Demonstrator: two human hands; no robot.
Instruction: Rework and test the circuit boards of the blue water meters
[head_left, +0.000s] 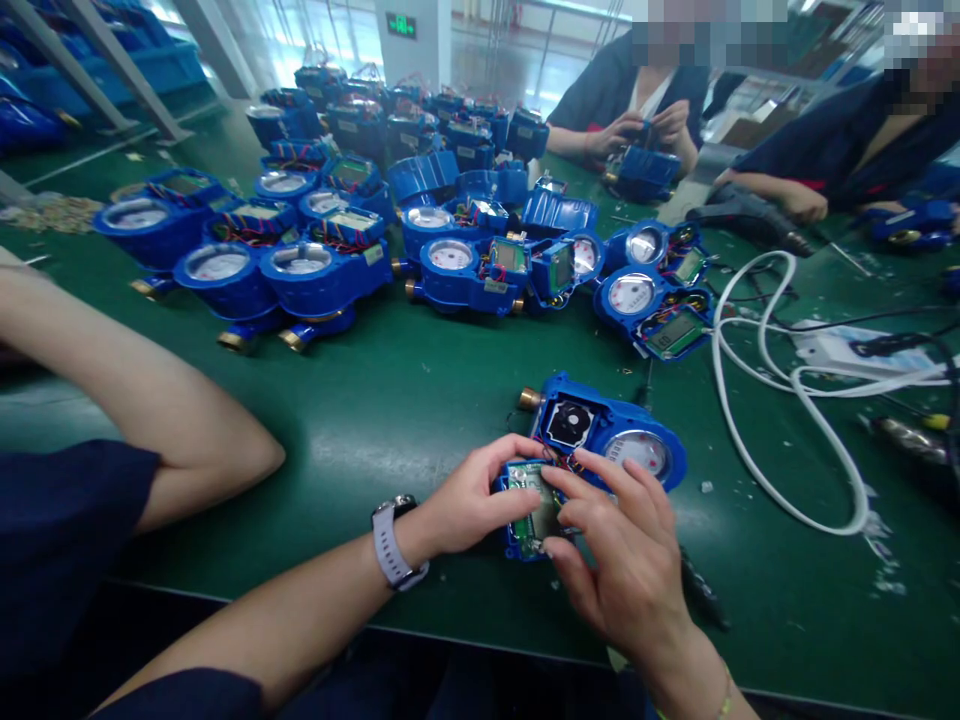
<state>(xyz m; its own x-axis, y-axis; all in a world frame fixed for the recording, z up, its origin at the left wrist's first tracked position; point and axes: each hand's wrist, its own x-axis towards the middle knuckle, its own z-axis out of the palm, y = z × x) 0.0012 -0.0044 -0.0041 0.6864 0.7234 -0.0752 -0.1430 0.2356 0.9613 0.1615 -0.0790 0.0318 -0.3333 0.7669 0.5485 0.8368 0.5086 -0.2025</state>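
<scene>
A blue water meter lies on the green bench in front of me, its round dial partly behind my fingers. Its square compartment is uncovered, with a black part inside, and a brass pipe end sticks out at left. My left hand grips the green display module in its blue casing, thumb across its face. At the module's right side, my right hand has bent fingers, index and thumb on its edge. Thin wires run between module and meter, partly hidden by the fingers.
Several assembled blue meters stand across the bench behind. A white cable loops at right near a power strip. A dark pen-like tool lies by my right wrist. Another person's elbow rests at left; two co-workers sit opposite, near a power driver.
</scene>
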